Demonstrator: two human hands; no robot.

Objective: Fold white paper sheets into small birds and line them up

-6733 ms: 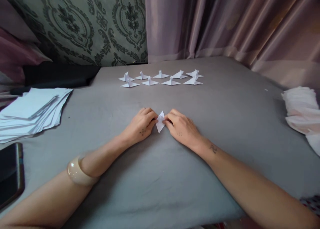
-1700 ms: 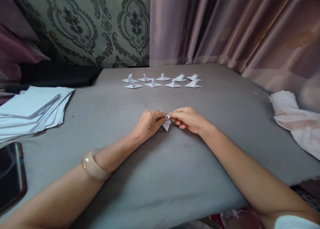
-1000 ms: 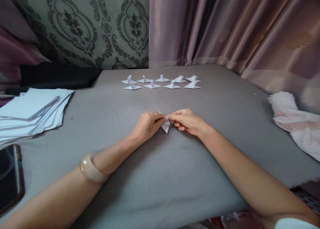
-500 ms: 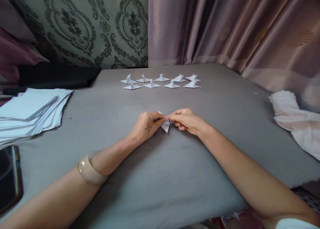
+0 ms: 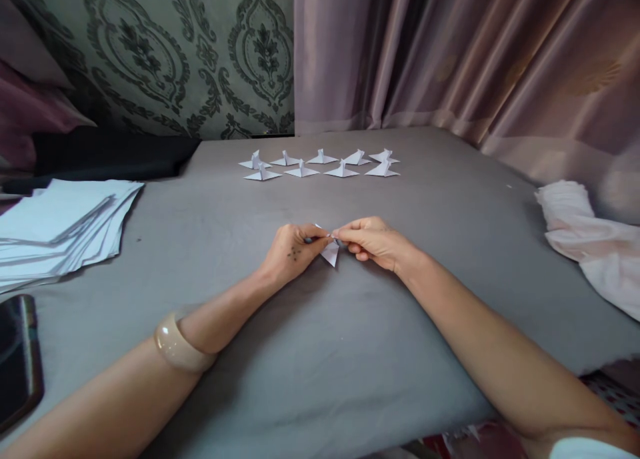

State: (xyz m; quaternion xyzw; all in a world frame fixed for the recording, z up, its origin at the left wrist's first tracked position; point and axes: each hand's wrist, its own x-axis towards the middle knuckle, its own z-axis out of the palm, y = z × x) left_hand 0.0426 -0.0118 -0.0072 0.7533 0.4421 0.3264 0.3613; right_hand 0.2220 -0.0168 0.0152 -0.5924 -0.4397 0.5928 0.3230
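Note:
A small folded white paper figure (image 5: 331,252) is pinched between my two hands over the middle of the grey cloth surface (image 5: 400,379). My left hand (image 5: 295,251) grips it from the left with thumb and forefinger; dark dots mark the back of this hand. From the right, the closed fingertips of my right hand (image 5: 374,242) pinch its upper part. Fingers cover much of the paper, so its full shape is hidden. Farther back, several folded white paper figures (image 5: 342,169) with pointed sides and raised middles stand in two rows.
A stack of white paper sheets (image 5: 65,219) lies at the left, with a phone (image 5: 17,359) nearer me. Black cloth (image 5: 110,153) is behind the stack. Crumpled pale fabric (image 5: 595,239) lies at the right edge. A patterned wall (image 5: 200,59) and curtains (image 5: 350,59) border the back.
The view has shifted very slightly. Both hands keep their pinch on the folded paper figure, with hardly any visible movement.

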